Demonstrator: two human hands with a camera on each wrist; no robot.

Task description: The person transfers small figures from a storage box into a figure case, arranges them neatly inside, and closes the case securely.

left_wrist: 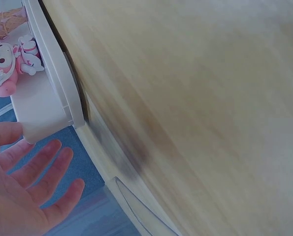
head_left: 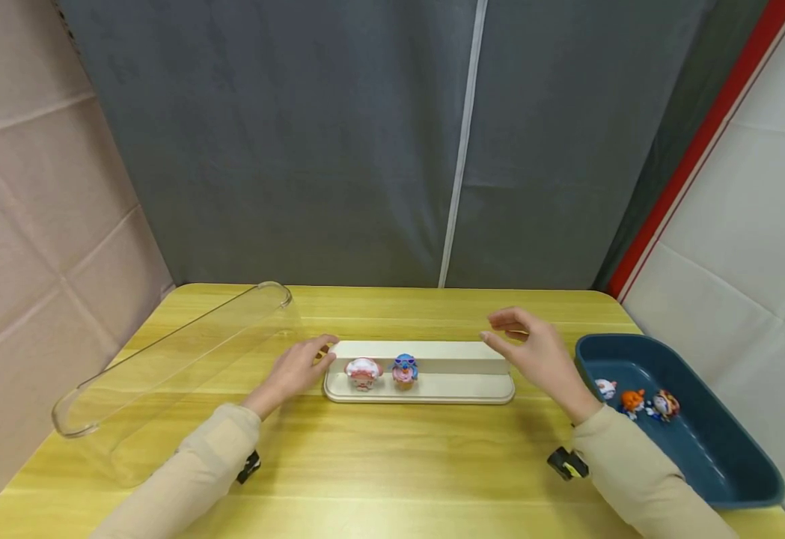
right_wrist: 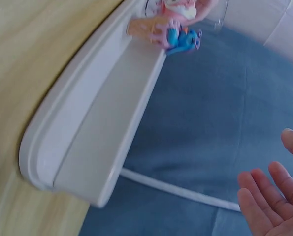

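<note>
A cream stepped tray [head_left: 459, 385] lies mid-table, bearing a pink-and-white figurine [head_left: 363, 373] at its left end and a blue figurine with an ice-cream cone body [head_left: 404, 370] beside it. The left hand [head_left: 296, 368] is at the tray's left end, fingers relaxed; in the left wrist view this hand [left_wrist: 30, 182] has its fingertips by the tray's end [left_wrist: 40, 105], contact unclear. Above and beyond the tray's right end hovers the right hand [head_left: 533, 352], empty, thumb and fingers apart. The right wrist view shows that hand [right_wrist: 276, 196] away from the tray [right_wrist: 107, 105].
A clear cover [head_left: 183, 359] lies slanted on the table's left side. On the right stands a dark blue bin [head_left: 715, 442] with several small figurines, among them an orange one [head_left: 632, 400]. A grey curtain [head_left: 298, 150] hangs behind the table.
</note>
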